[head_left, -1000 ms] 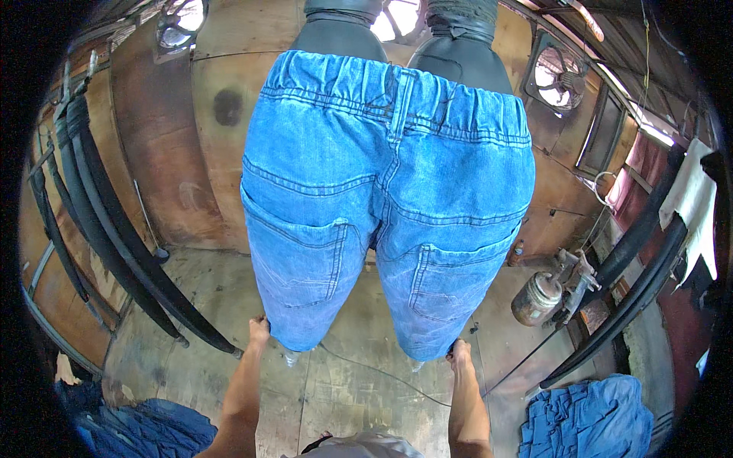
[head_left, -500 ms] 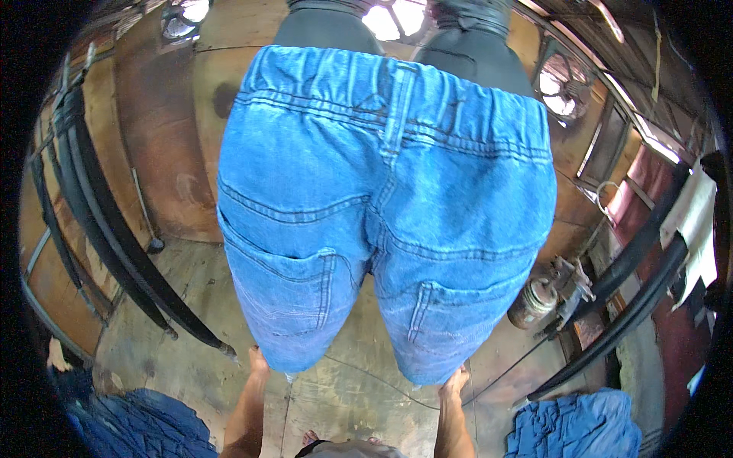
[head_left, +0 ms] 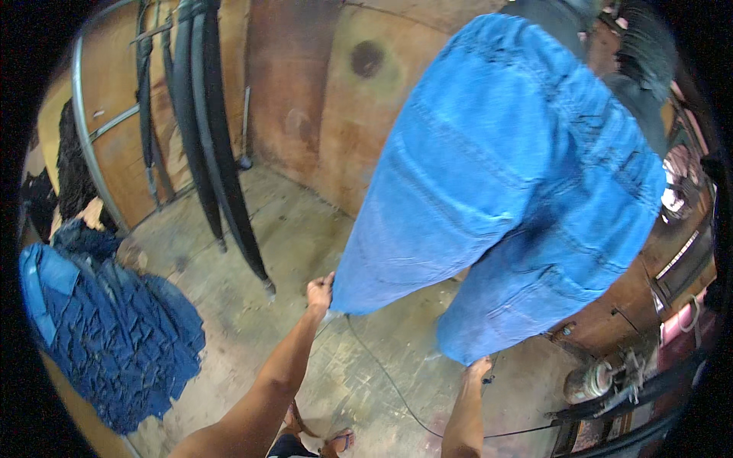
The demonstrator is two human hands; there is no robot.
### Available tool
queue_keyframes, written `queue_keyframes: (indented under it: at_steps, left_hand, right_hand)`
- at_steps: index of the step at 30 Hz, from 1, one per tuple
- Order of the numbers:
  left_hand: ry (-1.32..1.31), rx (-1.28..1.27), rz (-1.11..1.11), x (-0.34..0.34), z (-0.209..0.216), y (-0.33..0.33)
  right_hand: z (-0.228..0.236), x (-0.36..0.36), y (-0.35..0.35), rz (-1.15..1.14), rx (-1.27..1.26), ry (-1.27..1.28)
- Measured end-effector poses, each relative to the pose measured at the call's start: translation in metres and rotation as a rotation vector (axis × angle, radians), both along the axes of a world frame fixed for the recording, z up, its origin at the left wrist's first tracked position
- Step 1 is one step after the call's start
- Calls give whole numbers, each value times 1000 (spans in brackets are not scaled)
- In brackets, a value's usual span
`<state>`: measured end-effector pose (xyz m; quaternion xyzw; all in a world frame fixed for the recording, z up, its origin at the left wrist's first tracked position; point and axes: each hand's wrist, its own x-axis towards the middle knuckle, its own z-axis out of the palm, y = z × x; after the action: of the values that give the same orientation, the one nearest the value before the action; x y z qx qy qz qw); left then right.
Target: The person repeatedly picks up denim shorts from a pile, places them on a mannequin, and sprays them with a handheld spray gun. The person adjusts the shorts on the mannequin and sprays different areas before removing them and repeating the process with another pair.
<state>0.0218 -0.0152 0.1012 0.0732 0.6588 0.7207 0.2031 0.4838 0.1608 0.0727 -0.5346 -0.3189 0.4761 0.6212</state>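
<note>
Blue denim shorts [head_left: 466,168] with a gathered elastic waistband hang waist-up in front of me, tilted toward the upper right. Their waist sits against dark, rounded leg-like forms [head_left: 637,103]. The fingers of my left hand [head_left: 321,291] are closed on the hem of the left leg opening. At the lower edge of the other leg, my right hand [head_left: 479,369] pinches the hem. The far side of the shorts is hidden.
Long black tubes [head_left: 210,145] hang at the left. A pile of crumpled dark blue denim [head_left: 122,336] lies at the far left. A thin cable [head_left: 393,382] crosses the floor. At the right are a spray-gun-like cup [head_left: 588,382] and a fan [head_left: 676,187].
My view has swung left, so the shorts now appear further right and slanted. Both hands keep hold of the hems. The denim pile at the left has come more fully into view.
</note>
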Motion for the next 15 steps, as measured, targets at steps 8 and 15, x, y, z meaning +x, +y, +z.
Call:
queue_keyframes:
  at_steps: [8, 15]
  left_hand:
    - [215, -30, 29, -2, -37, -51]
    - [130, -125, -85, -6, -64, -62]
  right_hand:
    - [-59, -24, -64, 7, -83, 2]
    - [-80, -29, -126, -73, -80, -78]
